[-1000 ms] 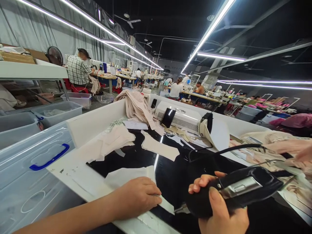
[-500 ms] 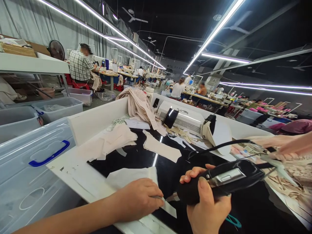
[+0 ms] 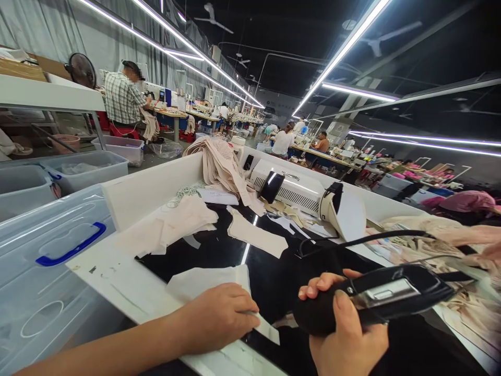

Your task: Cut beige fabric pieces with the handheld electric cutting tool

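Note:
My left hand [image 3: 221, 317] is closed, its fingers curled down over a pale cut piece [image 3: 207, 282] that lies at the near edge of the black work surface [image 3: 270, 277]. A narrow white strip [image 3: 269, 332] sticks out beyond my fingertips. My right hand [image 3: 350, 334] is wrapped round a black corded hand tool [image 3: 391, 293] with a rounded end and a silver panel; its exact kind is unclear. The tool is held above the surface, to the right of my left hand. Farther off lies a beige cut fabric piece [image 3: 256, 234], touched by neither hand.
Pale fabric pieces [image 3: 183, 224] lie at left, and more fabric hangs over the white side wall [image 3: 152, 193]. A white machine [image 3: 289, 185] stands at the back. Beige fabric [image 3: 469, 308] fills the right side. A lidded plastic bin [image 3: 55, 282] adjoins the table. Other people sit farther away.
My right hand and the black tool have shifted a little to the right. My left hand stays on the pale piece. The view has turned slightly.

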Available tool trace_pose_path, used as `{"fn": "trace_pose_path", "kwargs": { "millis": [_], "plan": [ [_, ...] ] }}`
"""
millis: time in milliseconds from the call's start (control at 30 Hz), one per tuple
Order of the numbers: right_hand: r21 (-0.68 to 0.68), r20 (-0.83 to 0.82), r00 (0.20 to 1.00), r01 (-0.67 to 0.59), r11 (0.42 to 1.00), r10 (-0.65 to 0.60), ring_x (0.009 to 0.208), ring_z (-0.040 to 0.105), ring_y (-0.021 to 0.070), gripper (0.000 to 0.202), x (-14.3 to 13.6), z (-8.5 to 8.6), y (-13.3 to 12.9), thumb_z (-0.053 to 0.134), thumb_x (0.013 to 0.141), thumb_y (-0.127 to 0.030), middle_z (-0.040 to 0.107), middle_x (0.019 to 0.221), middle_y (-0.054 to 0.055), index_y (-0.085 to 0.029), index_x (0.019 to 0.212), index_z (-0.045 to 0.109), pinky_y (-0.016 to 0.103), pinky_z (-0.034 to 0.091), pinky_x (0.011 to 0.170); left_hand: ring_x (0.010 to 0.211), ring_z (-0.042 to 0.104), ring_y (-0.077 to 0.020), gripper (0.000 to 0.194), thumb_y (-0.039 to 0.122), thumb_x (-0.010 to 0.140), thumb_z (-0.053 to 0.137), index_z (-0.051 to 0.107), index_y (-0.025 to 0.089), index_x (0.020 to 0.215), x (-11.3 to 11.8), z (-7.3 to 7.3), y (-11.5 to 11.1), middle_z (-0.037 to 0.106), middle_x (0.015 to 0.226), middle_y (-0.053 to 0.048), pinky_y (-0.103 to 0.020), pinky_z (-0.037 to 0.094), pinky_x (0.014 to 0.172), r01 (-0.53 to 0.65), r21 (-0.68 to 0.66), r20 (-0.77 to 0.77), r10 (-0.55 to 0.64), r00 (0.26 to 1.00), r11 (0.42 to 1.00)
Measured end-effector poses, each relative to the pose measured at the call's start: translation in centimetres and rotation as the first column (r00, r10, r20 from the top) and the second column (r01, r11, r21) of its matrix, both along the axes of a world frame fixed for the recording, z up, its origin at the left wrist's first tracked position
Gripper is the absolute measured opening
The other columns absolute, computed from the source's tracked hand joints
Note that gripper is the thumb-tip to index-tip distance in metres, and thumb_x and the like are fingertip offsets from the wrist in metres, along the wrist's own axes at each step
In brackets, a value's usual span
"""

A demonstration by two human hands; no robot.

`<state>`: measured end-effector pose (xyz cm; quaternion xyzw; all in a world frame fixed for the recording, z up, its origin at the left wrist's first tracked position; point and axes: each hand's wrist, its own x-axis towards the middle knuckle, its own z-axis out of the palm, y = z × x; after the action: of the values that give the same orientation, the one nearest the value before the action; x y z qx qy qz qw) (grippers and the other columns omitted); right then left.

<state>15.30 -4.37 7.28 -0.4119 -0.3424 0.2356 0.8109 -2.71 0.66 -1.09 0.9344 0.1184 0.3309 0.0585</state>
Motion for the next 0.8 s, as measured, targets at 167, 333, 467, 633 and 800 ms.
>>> {"fn": "trace_pose_path", "kwargs": {
  "millis": [167,333,467,633,800],
  "plan": [
    [-0.001,0.015,1.000,-0.022,1.000,0.022,0.062,0.060,0.0150,0.036,0.0,-0.3,0.0,0.083,0.076,-0.027,0.064,0.073,-0.004,-0.027,0.106,0.062,0.030,0.059,0.055,0.099,0.068,-0.0180,0.014,0.010,0.102,0.055,0.068,0.017,0.102,-0.1,0.3,0.0,0.074,0.107,-0.004,-0.030,0.051,0.096,0.006,-0.012,-0.020,-0.006,1.000,1.000],
    [-0.018,0.004,1.000,-0.023,1.000,0.023,0.061,0.060,0.0145,0.034,-0.1,-0.1,-0.1,0.082,0.078,-0.027,0.065,0.074,-0.004,-0.026,0.105,0.061,0.030,0.058,0.055,0.099,0.068,-0.0177,0.014,0.011,0.102,0.056,0.068,0.017,0.103,-0.1,0.0,0.0,0.074,0.108,-0.004,-0.030,0.051,0.097,0.006,-0.006,-0.015,-0.006,1.000,1.000],
    [0.030,0.008,0.999,-0.048,0.998,0.048,0.059,0.059,0.0151,0.029,-0.7,0.3,-0.4,0.076,0.079,-0.023,0.063,0.071,-0.004,-0.026,0.105,0.062,0.031,0.058,0.052,0.100,0.068,-0.0180,0.016,0.011,0.103,0.054,0.069,0.017,0.103,-0.1,-0.1,0.1,0.074,0.108,-0.004,-0.030,0.051,0.096,0.015,-0.007,-0.018,-0.015,1.000,1.000],
    [0.028,0.039,0.992,-0.124,0.992,0.122,0.061,0.059,0.0142,0.027,-1.4,-0.3,-0.5,0.076,0.083,-0.027,0.063,0.073,-0.004,-0.027,0.105,0.060,0.030,0.058,0.054,0.098,0.068,-0.0184,0.017,0.013,0.104,0.053,0.069,0.017,0.102,-0.1,0.3,0.1,0.074,0.106,-0.004,-0.030,0.051,0.095,0.017,-0.007,-0.016,-0.017,1.000,1.000],
    [0.004,0.058,0.987,-0.151,0.989,0.151,0.064,0.060,0.0140,0.028,-1.3,-0.9,-0.4,0.076,0.086,-0.028,0.063,0.077,-0.004,-0.028,0.109,0.059,0.031,0.058,0.058,0.097,0.068,-0.0183,0.018,0.013,0.104,0.053,0.070,0.018,0.101,-0.1,0.5,0.0,0.074,0.105,-0.004,-0.030,0.052,0.094,0.022,-0.017,-0.023,-0.023,0.999,1.000]
  ]
}}
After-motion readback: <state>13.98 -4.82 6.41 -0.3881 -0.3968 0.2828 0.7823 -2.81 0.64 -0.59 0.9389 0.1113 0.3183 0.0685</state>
